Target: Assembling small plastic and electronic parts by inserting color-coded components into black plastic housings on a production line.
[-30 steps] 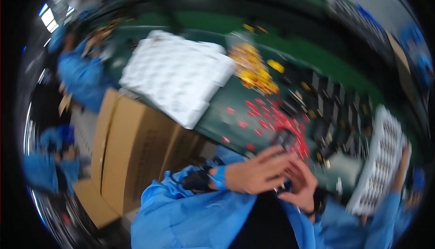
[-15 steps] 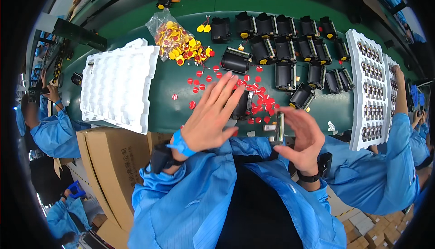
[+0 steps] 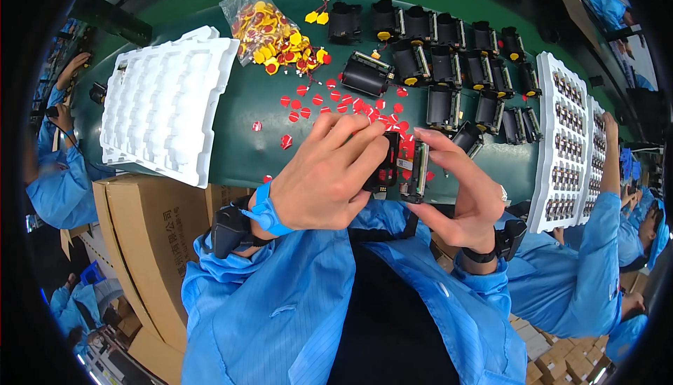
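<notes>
Working right up by the near edge of the counter point(image 3: 242, 157), the left hand point(image 3: 324, 175) has its grip curled over one black housing point(image 3: 390, 161), while the right hand point(image 3: 470, 196) pinches one slim circuit module point(image 3: 419, 171) by its ends, thumb against fingers, just right of that housing. Room to move? Left side: bare green surface runs between the red discs point(image 3: 364, 107) and the stacked white trays point(image 3: 165, 105). Far right is tighter, black units point(image 3: 443, 107) crowding close to the filled trays point(image 3: 543, 154). Counting now: two filled trays, side by side; one clear bag point(image 3: 256, 24) spilling yellow parts, two yellow pieces point(image 3: 322, 18) loose beside it; about seventeen black units grouped far right; red discs overlapping too much to count. One large cardboard box point(image 3: 154, 245) sits below the near left edge.
</notes>
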Demonstrator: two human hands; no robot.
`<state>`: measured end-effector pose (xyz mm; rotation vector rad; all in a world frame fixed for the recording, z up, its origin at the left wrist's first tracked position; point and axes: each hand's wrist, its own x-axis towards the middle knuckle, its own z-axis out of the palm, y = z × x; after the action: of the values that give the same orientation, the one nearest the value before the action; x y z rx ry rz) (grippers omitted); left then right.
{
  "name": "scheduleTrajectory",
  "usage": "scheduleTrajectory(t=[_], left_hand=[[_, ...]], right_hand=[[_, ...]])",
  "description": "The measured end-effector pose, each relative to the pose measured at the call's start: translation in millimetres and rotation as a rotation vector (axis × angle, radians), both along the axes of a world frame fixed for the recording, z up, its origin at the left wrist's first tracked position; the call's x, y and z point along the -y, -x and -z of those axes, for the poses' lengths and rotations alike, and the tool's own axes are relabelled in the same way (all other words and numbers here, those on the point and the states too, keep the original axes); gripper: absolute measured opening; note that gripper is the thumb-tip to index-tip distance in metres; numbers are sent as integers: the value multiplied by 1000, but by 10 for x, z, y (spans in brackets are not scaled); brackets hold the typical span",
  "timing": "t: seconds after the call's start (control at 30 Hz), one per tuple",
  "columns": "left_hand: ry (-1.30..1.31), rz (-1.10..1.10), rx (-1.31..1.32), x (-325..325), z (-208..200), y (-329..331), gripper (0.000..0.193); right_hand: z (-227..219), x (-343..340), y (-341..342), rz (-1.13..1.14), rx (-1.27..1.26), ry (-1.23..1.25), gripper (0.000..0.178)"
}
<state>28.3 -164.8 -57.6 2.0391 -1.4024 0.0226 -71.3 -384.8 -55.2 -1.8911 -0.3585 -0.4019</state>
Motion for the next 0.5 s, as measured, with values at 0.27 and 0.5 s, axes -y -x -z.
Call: scheduleTrajectory(t=[0.27,0.5], left_hand=[[22,28,62,11,-42,5,62],[12,15,90,1,-67,-7,64]], right_hand=[[-44,-5,-54,7,-17,163,58],[-111,1,-67,-32,20,325,56]])
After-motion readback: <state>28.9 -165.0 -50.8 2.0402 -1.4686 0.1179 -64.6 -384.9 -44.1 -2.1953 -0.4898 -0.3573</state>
